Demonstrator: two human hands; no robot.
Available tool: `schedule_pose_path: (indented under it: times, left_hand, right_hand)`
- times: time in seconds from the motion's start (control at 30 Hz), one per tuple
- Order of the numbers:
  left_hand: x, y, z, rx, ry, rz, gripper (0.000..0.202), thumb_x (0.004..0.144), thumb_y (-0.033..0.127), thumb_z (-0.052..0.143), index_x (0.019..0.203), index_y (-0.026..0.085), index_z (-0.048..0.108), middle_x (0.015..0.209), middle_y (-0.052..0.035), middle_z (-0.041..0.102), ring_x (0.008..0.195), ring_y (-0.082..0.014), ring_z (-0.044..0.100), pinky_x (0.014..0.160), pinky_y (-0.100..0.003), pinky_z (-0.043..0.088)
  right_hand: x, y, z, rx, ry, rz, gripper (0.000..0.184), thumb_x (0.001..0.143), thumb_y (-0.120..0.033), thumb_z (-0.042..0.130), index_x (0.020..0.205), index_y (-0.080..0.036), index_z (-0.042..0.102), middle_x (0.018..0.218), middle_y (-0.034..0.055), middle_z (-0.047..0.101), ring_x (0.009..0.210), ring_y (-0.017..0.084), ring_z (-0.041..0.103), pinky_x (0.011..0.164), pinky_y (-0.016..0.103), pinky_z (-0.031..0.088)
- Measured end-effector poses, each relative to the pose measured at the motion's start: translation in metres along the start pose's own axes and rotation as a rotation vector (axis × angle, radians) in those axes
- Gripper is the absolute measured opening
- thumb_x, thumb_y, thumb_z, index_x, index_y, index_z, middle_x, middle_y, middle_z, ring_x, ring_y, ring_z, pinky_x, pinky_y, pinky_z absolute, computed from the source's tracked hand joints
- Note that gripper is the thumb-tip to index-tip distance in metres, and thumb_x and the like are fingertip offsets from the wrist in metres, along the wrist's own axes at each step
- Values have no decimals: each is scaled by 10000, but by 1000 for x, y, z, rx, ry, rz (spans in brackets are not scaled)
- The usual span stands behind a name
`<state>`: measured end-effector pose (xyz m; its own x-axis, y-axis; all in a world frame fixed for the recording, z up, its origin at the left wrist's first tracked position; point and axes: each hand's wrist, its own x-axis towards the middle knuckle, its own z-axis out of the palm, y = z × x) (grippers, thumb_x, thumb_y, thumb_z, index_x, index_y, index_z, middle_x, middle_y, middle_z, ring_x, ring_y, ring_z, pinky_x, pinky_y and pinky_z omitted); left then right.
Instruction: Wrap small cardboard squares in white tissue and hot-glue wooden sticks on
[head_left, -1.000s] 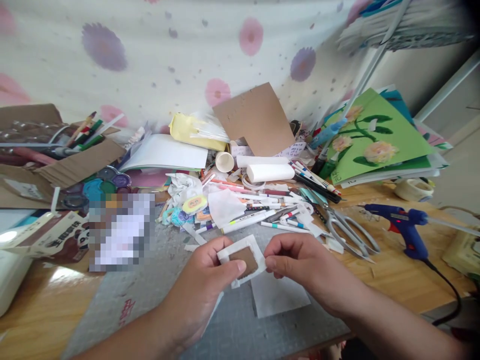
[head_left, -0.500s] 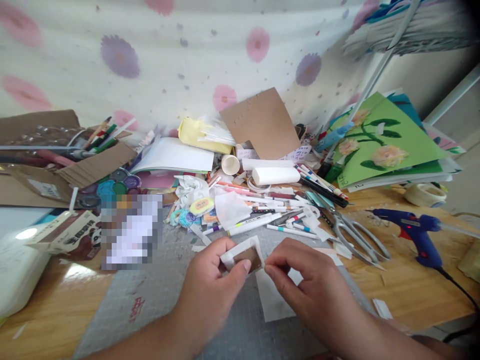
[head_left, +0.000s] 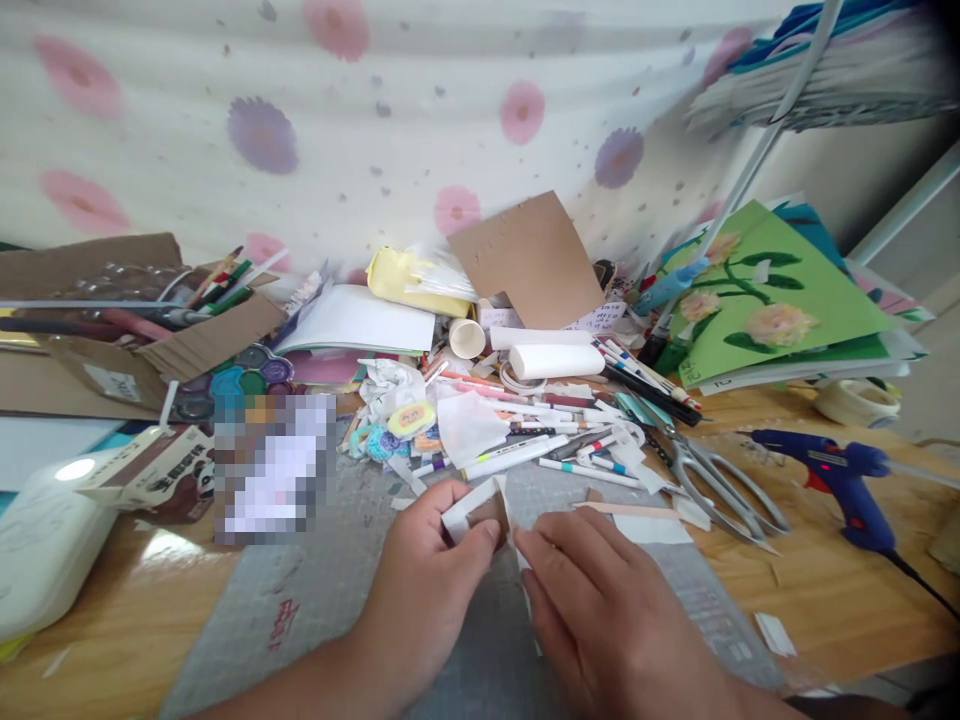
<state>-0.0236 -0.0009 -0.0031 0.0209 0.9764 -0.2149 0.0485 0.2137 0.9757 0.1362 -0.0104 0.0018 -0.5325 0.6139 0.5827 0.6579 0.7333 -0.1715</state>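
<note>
My left hand (head_left: pixel 424 580) is closed around a small cardboard piece with white-papered edges (head_left: pixel 480 505), pinched between thumb and fingers. Its brown middle shows beside the thumb. Beside it, my right hand (head_left: pixel 615 610) is closed, its fingertips close to the piece's right edge. In those fingers a sheet of white paper (head_left: pixel 524 580) shows almost edge-on, running down along the hand; most of it is hidden. Both hands are above a grey cutting mat (head_left: pixel 315 610).
Behind the hands lies a heap of markers (head_left: pixel 510 452) and paper scraps. Metal scissors (head_left: pixel 724 480) and a blue hot glue gun (head_left: pixel 832 470) rest at the right. A cardboard box (head_left: pixel 112 370) and a small carton (head_left: pixel 161 470) stand at the left.
The white paper that lay on the mat below the hands is now up in my right hand. That hand has turned and moved lower; the left keeps its hold on the cardboard piece.
</note>
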Motion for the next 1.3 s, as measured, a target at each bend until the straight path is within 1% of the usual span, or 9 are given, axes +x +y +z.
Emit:
schedule_pose_path:
  times: [0.17,0.3,0.4,0.5,0.6,0.7,1.0,1.13,1.3]
  left_hand:
    - [3,-4,3,-121,-6,-14,50,786,232,586,822,197,583,662,37,557,641,-128,498,589,-230,376]
    - [4,-4,6,-272,-32,-37,78,765,198,596,841,189,587,689,30,581,658,-129,515,622,-240,398]
    - [4,-3,7,-333,-58,-42,67,757,176,594,823,185,580,690,26,585,643,-120,500,617,-241,393]
    - [2,-2,6,-348,-102,-50,55,752,191,614,784,181,570,649,35,546,611,-109,472,586,-236,368]
    - [1,-3,5,-352,-136,-61,66,741,194,628,778,173,577,629,40,517,596,-103,460,581,-236,354]
    - [0,-5,4,-324,-142,-59,85,744,204,623,817,170,598,632,34,515,611,-113,474,579,-237,343]
    - [0,-8,2,-195,-155,-21,78,773,233,595,766,177,541,644,41,521,606,-110,440,556,-245,306]
    - [1,-6,1,-168,-157,-43,112,747,261,619,798,176,568,621,43,524,590,-118,474,548,-242,307]
    - [0,-5,1,-131,-235,-45,77,772,240,580,759,183,531,630,42,526,588,-112,458,542,-245,292]
  right_hand:
    - [-5,-3,-2,-118,-117,-115,305,798,-72,435,1020,-74,642,862,140,681,670,252,594,550,371,497]
    - [-4,-3,-4,-89,-106,-97,303,807,-60,433,1026,-78,642,871,141,673,727,251,586,603,371,507]
    - [-2,3,-6,176,-7,66,241,855,-84,449,972,-144,651,851,95,642,758,205,573,661,331,493]
    - [1,14,-5,510,45,364,145,880,-183,510,897,-189,653,810,42,623,754,162,572,674,279,462]
    - [5,21,0,778,-106,691,174,862,-317,541,802,-184,636,711,13,589,681,157,547,624,273,435]
    - [7,21,5,938,-239,828,251,826,-404,554,733,-175,592,640,-9,520,609,144,487,573,267,397]
    - [11,13,7,758,-217,819,190,738,-341,579,635,-198,510,583,-22,486,556,134,440,527,253,344]
    - [12,18,1,885,-268,780,209,764,-366,586,669,-185,542,609,-21,504,581,129,454,543,245,357]
    - [17,23,-8,1039,-228,830,234,800,-381,575,720,-163,602,632,-12,552,612,128,514,607,252,397]
